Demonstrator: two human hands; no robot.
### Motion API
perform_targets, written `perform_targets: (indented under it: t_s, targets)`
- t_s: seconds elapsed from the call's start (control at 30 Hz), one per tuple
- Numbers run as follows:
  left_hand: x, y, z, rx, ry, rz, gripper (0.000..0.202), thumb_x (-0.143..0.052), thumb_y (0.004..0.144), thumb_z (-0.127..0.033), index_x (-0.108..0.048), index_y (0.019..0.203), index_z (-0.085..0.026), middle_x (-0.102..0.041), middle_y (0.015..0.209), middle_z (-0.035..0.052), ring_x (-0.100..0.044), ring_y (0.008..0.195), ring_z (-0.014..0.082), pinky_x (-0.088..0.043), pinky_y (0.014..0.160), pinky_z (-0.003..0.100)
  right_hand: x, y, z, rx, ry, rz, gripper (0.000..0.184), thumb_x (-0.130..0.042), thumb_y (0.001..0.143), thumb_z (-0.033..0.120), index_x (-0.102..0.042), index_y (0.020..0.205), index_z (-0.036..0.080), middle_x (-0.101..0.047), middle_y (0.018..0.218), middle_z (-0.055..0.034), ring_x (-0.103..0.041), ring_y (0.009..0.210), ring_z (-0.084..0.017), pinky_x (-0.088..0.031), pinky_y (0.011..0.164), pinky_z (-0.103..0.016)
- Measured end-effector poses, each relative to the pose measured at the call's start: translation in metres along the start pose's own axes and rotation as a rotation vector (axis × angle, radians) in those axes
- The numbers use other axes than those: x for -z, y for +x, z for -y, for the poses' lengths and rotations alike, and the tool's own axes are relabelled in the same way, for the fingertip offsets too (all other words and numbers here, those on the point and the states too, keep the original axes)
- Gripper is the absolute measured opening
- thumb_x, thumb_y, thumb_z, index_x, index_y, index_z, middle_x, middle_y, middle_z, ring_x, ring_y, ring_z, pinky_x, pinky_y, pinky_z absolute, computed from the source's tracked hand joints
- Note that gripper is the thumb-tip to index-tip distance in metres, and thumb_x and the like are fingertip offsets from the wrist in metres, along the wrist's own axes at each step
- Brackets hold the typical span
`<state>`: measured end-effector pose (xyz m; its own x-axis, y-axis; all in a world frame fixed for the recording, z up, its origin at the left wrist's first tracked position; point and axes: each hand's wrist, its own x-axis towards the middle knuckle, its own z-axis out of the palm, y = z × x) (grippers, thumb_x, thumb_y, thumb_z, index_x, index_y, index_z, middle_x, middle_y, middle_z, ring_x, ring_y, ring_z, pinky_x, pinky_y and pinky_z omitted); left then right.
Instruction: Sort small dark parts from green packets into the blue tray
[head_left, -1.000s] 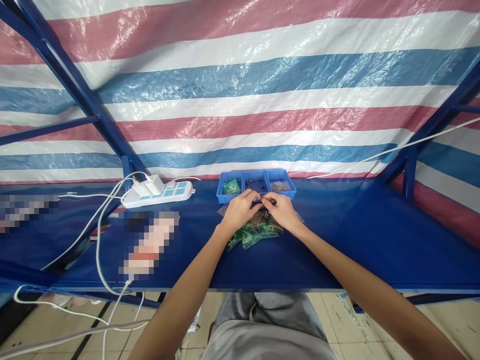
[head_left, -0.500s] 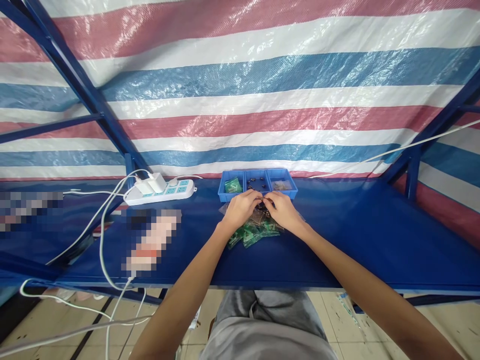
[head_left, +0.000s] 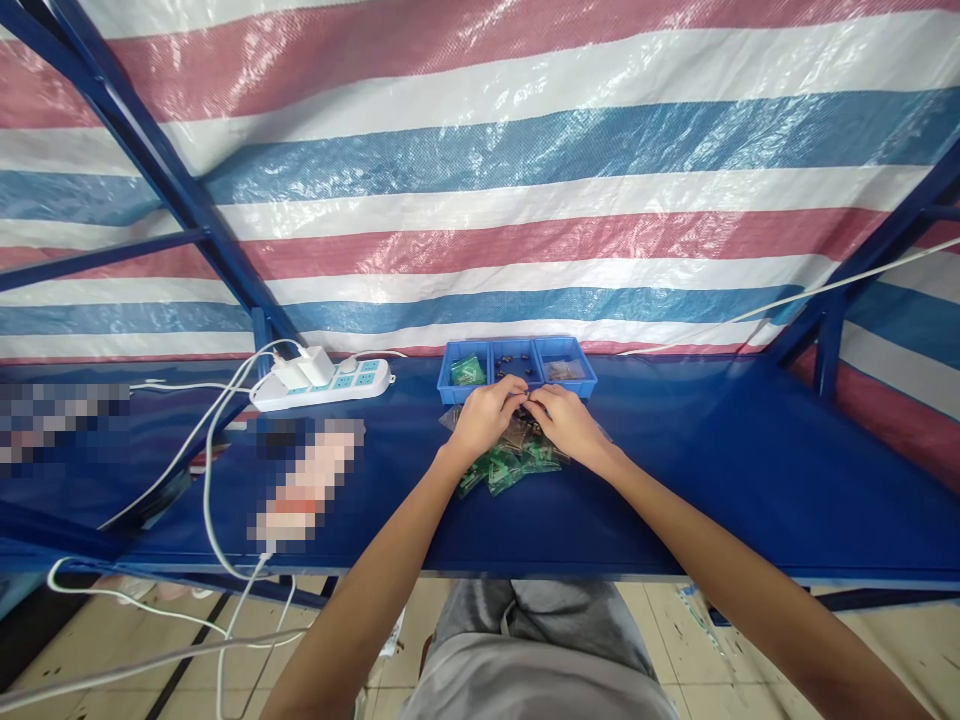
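Note:
My left hand (head_left: 481, 418) and my right hand (head_left: 564, 420) meet fingertip to fingertip just in front of a blue three-compartment tray (head_left: 517, 348). Both hands are pinched closed on something small between them that I cannot make out. Under and around the hands lies a heap of small clear bags (head_left: 510, 462) with green and brown parts. The tray's left compartment holds green parts (head_left: 466, 371), its middle one a few dark bits, its right one brownish parts.
A white power strip (head_left: 322, 384) with chargers sits at the left on the blue table (head_left: 720, 470), its white cables trailing over the front edge. Blurred objects lie at the left. A striped tarpaulin hangs behind, with blue frame bars either side.
Both hands have stayed together in front of the tray, shifting only slightly as the fingers work. The view has tilted a little.

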<state>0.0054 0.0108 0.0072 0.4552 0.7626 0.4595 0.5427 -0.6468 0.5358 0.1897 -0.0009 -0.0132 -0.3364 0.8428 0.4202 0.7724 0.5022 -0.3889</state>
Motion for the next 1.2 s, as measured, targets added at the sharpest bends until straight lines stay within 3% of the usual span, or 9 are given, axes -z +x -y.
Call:
perform_targets:
  t_s: [0.2,0.5,0.67,0.77,1.03,1.2]
  targets:
    - [0.0010,0.0010,0.0021,-0.009,-0.039,0.018,0.028,-0.042,0.101,-0.022,-0.069,0.109,-0.021,-0.074,0.108,0.0032,-0.070,0.096,0.0181,-0.053,0.087,0.028,-0.0004,0.0005,-0.0011,0.000,0.020,-0.013,0.025,-0.044,0.103,0.023,-0.068,0.097,0.018,-0.068,0.093,-0.0088,-0.062,0.089,-0.023,-0.044,0.079,-0.031]
    - [-0.0024,0.0001,0.0047,0.022,0.040,-0.039,0.021,-0.056,0.095,-0.024,-0.071,0.109,-0.023,-0.076,0.107,0.0020,-0.071,0.098,0.0199,-0.053,0.089,0.030,0.0007,-0.0001,0.0013,-0.003,0.112,-0.057,0.021,-0.046,0.097,0.017,-0.065,0.089,0.020,-0.068,0.090,-0.0064,-0.064,0.085,-0.021,-0.044,0.078,-0.030]
    - [-0.0018,-0.0005,0.0021,0.055,0.060,-0.069,0.023,-0.054,0.098,-0.031,-0.074,0.106,-0.024,-0.076,0.109,0.0024,-0.071,0.100,0.0219,-0.053,0.090,0.031,0.0020,0.0016,0.0030,-0.065,0.252,-0.081,0.014,-0.055,0.093,0.021,-0.068,0.098,0.021,-0.072,0.091,-0.0037,-0.066,0.083,-0.020,-0.046,0.076,-0.030]
    - [-0.0021,-0.0005,0.0014,0.048,0.057,-0.076,0.025,-0.052,0.100,-0.033,-0.075,0.104,-0.024,-0.077,0.107,0.0027,-0.071,0.098,0.0219,-0.053,0.089,0.031,0.0021,0.0022,0.0051,-0.067,0.341,-0.091,0.014,-0.056,0.094,0.027,-0.069,0.093,0.021,-0.073,0.086,-0.0021,-0.066,0.076,-0.019,-0.045,0.070,-0.028]
    - [-0.0013,0.0011,0.0061,-0.049,-0.025,-0.015,0.030,-0.045,0.101,-0.024,-0.070,0.118,-0.021,-0.074,0.116,0.0042,-0.070,0.103,0.0203,-0.053,0.090,0.030,0.0054,0.0010,0.0064,-0.039,0.274,-0.149,0.020,-0.053,0.095,0.028,-0.064,0.081,0.020,-0.068,0.078,-0.0023,-0.059,0.069,-0.018,-0.042,0.068,-0.029]
    - [0.0005,0.0004,0.0052,-0.040,0.032,-0.023,0.024,-0.052,0.098,-0.024,-0.069,0.115,-0.023,-0.074,0.111,0.0033,-0.069,0.098,0.0207,-0.052,0.085,0.030,0.0060,0.0000,0.0070,-0.008,0.263,-0.207,0.016,-0.056,0.095,0.030,-0.056,0.082,0.021,-0.061,0.080,-0.0024,-0.059,0.075,-0.019,-0.043,0.068,-0.030]
